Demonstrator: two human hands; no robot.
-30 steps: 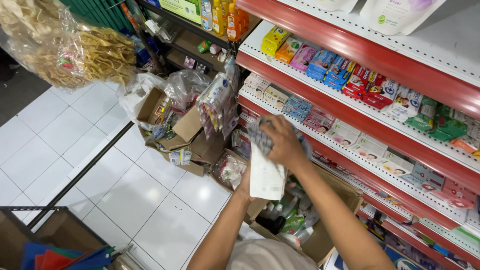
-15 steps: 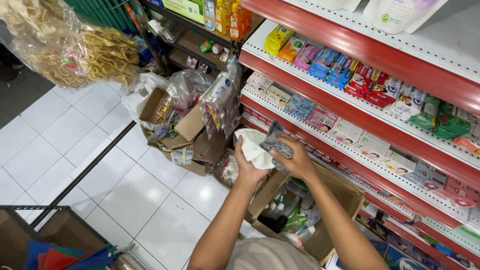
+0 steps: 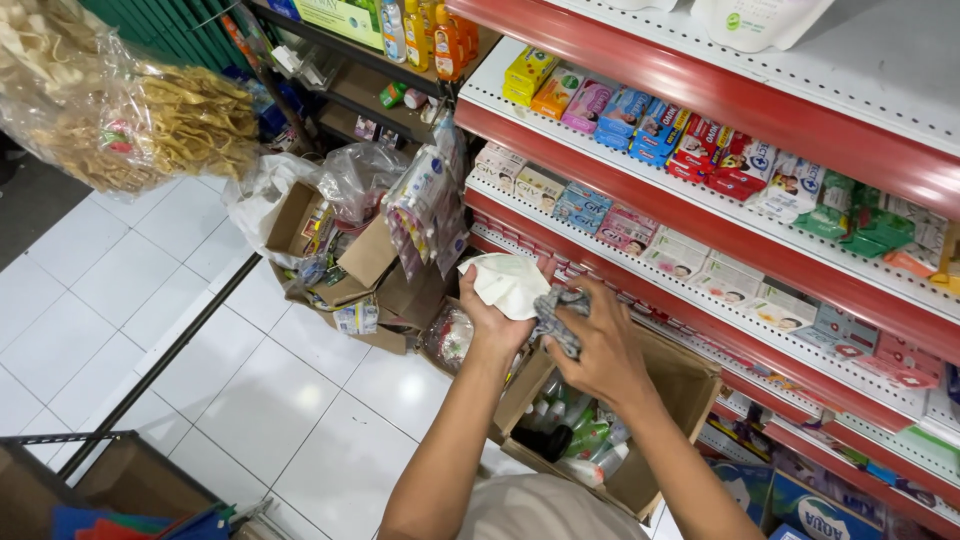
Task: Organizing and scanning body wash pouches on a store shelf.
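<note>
My left hand (image 3: 492, 322) grips a white pouch-like packet (image 3: 505, 282), held up in front of the red shop shelves (image 3: 720, 225). My right hand (image 3: 598, 350) is closed on a crumpled grey cloth (image 3: 558, 315) that touches the packet's right edge. Both hands hover above an open cardboard box (image 3: 690, 385) on the floor, which holds several green and white bottles (image 3: 582, 438).
Shelves at right carry rows of small boxed goods (image 3: 690, 150). Open cartons and plastic bags (image 3: 350, 260) are piled on the white tiled floor (image 3: 200, 370) at left. Bagged crackers (image 3: 130, 120) hang at upper left. A dark rail (image 3: 160, 365) crosses the floor.
The right hand came down from the shelf to meet the left. The white packet, hanging flat a second ago, is now bunched in the left hand with the cloth against it.
</note>
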